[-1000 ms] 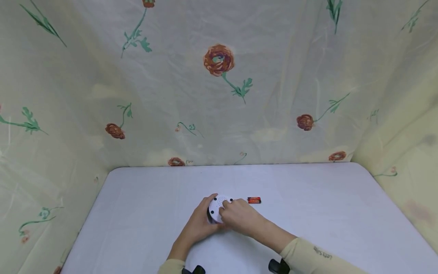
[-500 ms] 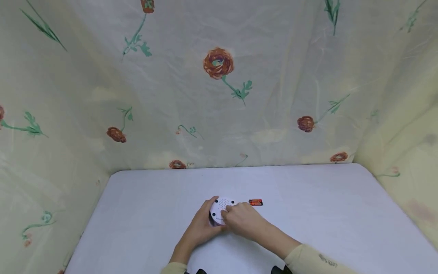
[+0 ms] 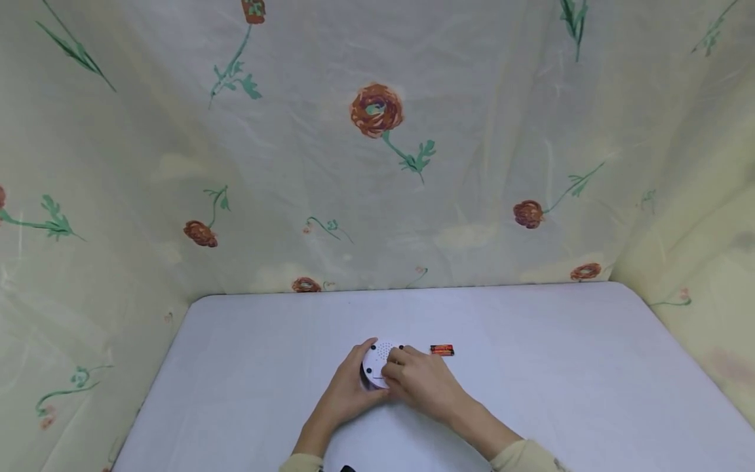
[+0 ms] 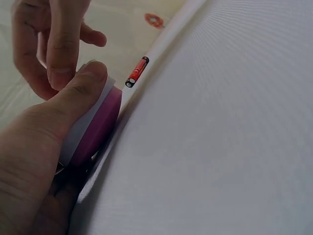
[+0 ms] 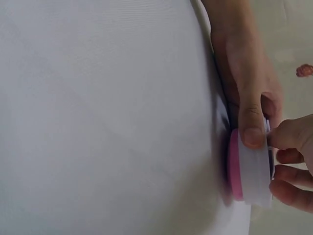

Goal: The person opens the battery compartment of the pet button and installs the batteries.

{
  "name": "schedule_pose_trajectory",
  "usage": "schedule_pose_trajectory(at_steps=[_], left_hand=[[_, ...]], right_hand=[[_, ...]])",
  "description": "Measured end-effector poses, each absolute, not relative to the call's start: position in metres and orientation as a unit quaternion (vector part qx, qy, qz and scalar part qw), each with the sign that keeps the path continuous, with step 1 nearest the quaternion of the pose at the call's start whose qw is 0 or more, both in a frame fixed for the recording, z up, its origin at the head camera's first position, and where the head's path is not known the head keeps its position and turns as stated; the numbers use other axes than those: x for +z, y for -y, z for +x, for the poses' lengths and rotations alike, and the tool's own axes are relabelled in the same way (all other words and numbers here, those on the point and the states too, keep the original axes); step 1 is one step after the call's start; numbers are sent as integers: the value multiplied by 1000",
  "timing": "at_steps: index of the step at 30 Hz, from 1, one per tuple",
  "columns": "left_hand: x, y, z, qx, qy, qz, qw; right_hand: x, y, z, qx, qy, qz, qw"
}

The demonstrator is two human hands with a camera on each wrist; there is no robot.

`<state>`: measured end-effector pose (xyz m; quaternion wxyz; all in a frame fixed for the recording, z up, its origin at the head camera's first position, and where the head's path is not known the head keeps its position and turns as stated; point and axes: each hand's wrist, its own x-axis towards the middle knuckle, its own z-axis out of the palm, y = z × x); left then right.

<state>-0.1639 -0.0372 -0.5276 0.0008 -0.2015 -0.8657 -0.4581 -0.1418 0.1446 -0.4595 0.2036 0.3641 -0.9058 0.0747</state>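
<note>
A round device point(image 3: 377, 354) with a white face, small holes and dark feet stands near the middle of the white table; its kind does not show. Its lower side is pink in the right wrist view. My left hand point(image 3: 349, 387) grips the device point(image 5: 254, 171) round its left side, thumb along the near rim. The bent fingers of my right hand point(image 3: 425, 383) are at its white face, covering the right part in the head view. I cannot tell whether they pinch anything there. Beyond my right hand lie red batteries point(image 3: 442, 350), side by side with black ends.
The white table point(image 3: 236, 367) stretches out around both hands. Behind it and at both sides hangs a pale curtain point(image 3: 460, 216) printed with brown flowers and green stems.
My right hand has turned a little and its fingers have shifted on the device's face. The left hand keeps its grip. The whole head view has shifted slightly downward.
</note>
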Motion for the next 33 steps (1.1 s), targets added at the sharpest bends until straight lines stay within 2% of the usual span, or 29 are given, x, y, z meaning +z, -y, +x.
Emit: schedule_pose_trajectory(at_steps=[12, 33], left_hand=[[-529, 36, -167, -456, 867, -198, 20], [-529, 35, -165, -448, 875, -183, 7]], right_hand=[[-461, -137, -144, 91, 920, 333, 186], [-457, -136, -142, 89, 928, 324, 157]])
